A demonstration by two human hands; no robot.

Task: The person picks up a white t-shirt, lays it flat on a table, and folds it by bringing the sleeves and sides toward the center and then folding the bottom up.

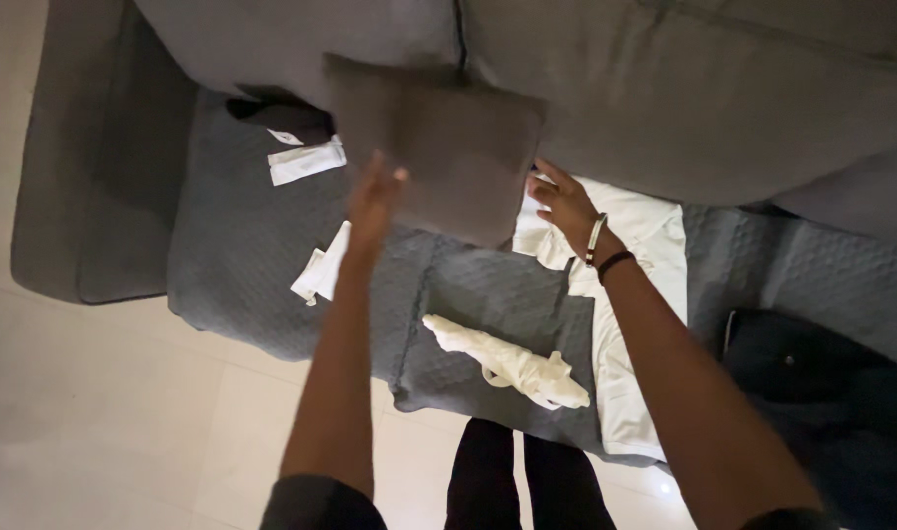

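Nearest the person, a rolled white cloth (507, 363) lies untouched on the grey quilted sofa cover (242, 265), its long axis running left to right. Farther on, the left hand (373, 201), fingers spread apart, meets the lower left edge of the dark cushion (439, 147). The right hand (563, 204), fingers loosely curled, sits at the cushion's right edge, resting over a flat white garment (645, 285).
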